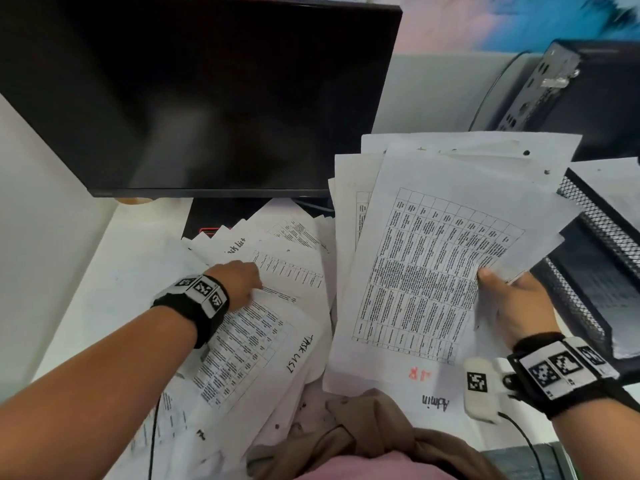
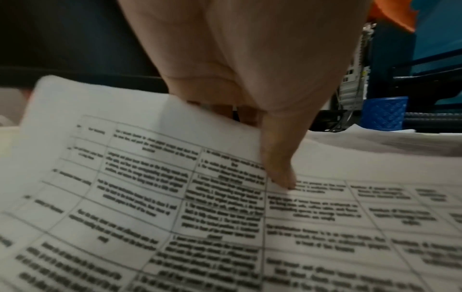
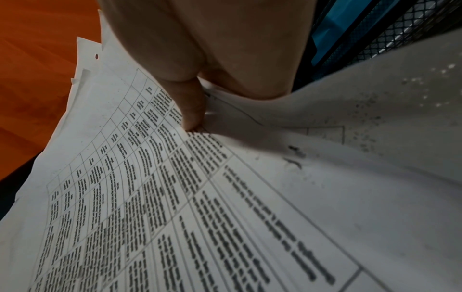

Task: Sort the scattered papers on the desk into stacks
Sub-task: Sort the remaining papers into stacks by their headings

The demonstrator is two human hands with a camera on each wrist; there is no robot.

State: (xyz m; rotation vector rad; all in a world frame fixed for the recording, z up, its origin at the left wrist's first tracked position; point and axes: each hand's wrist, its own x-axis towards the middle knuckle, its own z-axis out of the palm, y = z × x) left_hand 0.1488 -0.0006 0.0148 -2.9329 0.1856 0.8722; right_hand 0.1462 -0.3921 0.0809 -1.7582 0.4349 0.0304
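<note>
Scattered papers (image 1: 287, 362) with printed tables cover the white desk (image 1: 114, 271) in front of me. My left hand (image 1: 254, 282) reaches into the pile. In the left wrist view its thumb (image 2: 280, 173) lies on a printed sheet (image 2: 150, 187) whose far edge is lifted, with fingers tucked under that edge. My right hand (image 1: 498, 289) holds a sheaf of papers (image 1: 426, 271) raised above the desk's right side. That hand's thumb (image 3: 192, 110) presses on the top table sheet (image 3: 150, 197); its fingers are hidden beneath. Under the sheaf lies a sheet marked "Admin" (image 1: 434, 403).
A dark monitor (image 1: 207, 98) stands behind the pile. A black mesh tray (image 1: 595, 230) holding paper sits at the right, close to my right hand. A computer case (image 1: 554, 88) stands at the back right. Brown cloth (image 1: 363, 438) lies at the near edge.
</note>
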